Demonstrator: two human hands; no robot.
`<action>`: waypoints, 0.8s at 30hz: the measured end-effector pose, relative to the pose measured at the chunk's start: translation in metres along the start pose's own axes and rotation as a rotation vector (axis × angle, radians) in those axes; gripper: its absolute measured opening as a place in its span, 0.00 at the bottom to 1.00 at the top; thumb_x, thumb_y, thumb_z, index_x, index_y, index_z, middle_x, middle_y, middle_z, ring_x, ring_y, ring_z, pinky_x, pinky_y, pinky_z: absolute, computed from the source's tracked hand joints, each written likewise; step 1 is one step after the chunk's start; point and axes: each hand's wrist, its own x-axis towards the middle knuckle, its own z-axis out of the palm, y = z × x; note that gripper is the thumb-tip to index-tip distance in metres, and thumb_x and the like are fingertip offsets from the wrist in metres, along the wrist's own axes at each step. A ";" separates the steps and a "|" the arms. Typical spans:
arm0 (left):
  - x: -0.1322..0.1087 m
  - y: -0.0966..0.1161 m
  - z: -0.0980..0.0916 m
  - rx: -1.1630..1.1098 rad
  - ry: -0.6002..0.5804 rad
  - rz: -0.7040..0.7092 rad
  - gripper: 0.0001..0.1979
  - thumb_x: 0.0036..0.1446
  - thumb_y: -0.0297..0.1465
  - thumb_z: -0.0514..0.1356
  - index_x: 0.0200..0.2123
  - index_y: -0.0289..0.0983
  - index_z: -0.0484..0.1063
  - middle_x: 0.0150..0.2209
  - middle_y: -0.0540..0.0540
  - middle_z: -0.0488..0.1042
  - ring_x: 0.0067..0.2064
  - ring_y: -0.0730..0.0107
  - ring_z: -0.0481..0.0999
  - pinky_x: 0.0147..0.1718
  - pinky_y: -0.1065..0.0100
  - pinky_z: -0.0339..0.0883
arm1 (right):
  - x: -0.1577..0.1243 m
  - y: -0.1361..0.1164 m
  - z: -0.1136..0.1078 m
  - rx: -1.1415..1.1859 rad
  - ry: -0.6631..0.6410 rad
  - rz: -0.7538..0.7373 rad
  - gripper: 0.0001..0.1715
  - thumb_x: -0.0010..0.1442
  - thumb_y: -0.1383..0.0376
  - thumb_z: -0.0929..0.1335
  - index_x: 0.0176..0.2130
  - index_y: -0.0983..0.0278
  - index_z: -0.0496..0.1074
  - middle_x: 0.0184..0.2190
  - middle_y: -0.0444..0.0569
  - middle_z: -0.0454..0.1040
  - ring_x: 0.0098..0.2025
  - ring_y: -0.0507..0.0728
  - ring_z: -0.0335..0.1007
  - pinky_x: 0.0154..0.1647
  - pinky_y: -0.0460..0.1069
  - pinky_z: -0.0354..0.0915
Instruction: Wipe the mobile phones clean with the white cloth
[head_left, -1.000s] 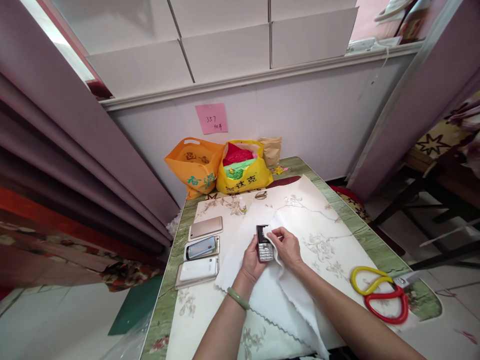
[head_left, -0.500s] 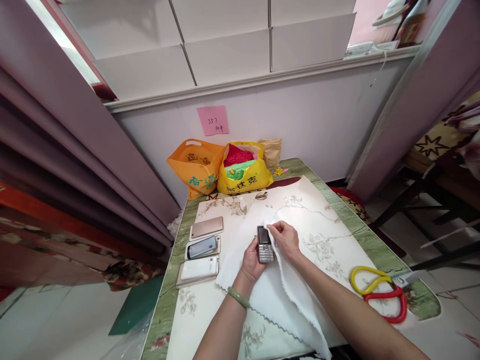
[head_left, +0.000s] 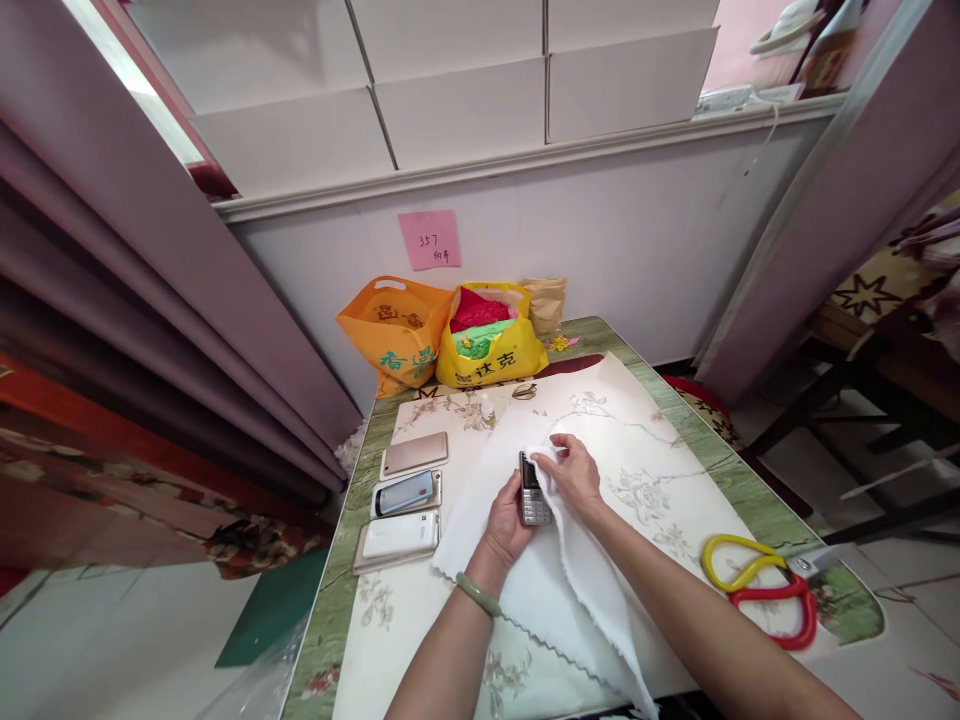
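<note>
Orange bag [head_left: 397, 332] and scissors [head_left: 801, 567] sit clear while left hand [head_left: 510, 524] grips a phone [head_left: 535, 505], right hand [head_left: 576, 476] pinches cloth [head_left: 541, 590].

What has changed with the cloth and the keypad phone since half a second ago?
The right hand has moved the white cloth leftward, from the right edge of the keypad phone to over part of its screen. Neither hand has taken or released anything: the right pinches the cloth, the left hand holds the phone. The scissors stayed put.
</note>
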 end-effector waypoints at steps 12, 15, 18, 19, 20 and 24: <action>-0.001 -0.001 -0.002 0.063 -0.038 -0.005 0.14 0.56 0.36 0.63 0.45 0.36 0.75 0.40 0.43 0.80 0.44 0.62 0.79 0.48 0.63 0.70 | -0.007 0.005 0.008 -0.034 0.093 -0.051 0.34 0.50 0.45 0.69 0.50 0.62 0.69 0.52 0.54 0.71 0.54 0.64 0.65 0.54 0.57 0.59; 0.000 0.000 -0.002 0.054 -0.038 -0.008 0.15 0.57 0.36 0.62 0.45 0.35 0.75 0.40 0.43 0.80 0.44 0.62 0.78 0.49 0.62 0.70 | -0.007 0.004 0.008 -0.020 0.062 -0.030 0.34 0.51 0.47 0.69 0.51 0.62 0.68 0.51 0.53 0.72 0.53 0.63 0.67 0.53 0.56 0.60; 0.001 -0.002 -0.002 0.068 -0.035 0.000 0.15 0.56 0.36 0.62 0.45 0.34 0.75 0.39 0.42 0.80 0.43 0.62 0.79 0.48 0.62 0.70 | -0.009 -0.002 0.010 -0.016 -0.017 -0.026 0.33 0.50 0.47 0.69 0.51 0.61 0.69 0.47 0.50 0.76 0.50 0.61 0.70 0.53 0.54 0.60; 0.001 -0.002 -0.002 0.076 -0.030 0.011 0.15 0.56 0.36 0.62 0.44 0.34 0.75 0.39 0.43 0.80 0.42 0.62 0.79 0.48 0.62 0.70 | -0.009 -0.003 0.011 -0.032 -0.047 -0.028 0.32 0.50 0.46 0.69 0.50 0.60 0.71 0.44 0.49 0.77 0.48 0.61 0.71 0.53 0.54 0.61; 0.001 -0.003 -0.002 0.083 -0.024 0.025 0.15 0.56 0.36 0.63 0.44 0.34 0.75 0.38 0.43 0.80 0.41 0.63 0.79 0.47 0.63 0.70 | -0.009 -0.005 0.010 -0.054 -0.075 -0.031 0.31 0.49 0.46 0.70 0.48 0.58 0.72 0.42 0.47 0.78 0.47 0.61 0.72 0.52 0.54 0.61; 0.000 -0.003 -0.001 0.093 -0.018 0.020 0.14 0.55 0.36 0.63 0.42 0.34 0.75 0.36 0.43 0.80 0.40 0.63 0.79 0.47 0.62 0.70 | -0.007 -0.001 0.007 -0.073 -0.131 -0.040 0.24 0.52 0.42 0.66 0.36 0.57 0.77 0.31 0.43 0.78 0.36 0.58 0.73 0.41 0.51 0.63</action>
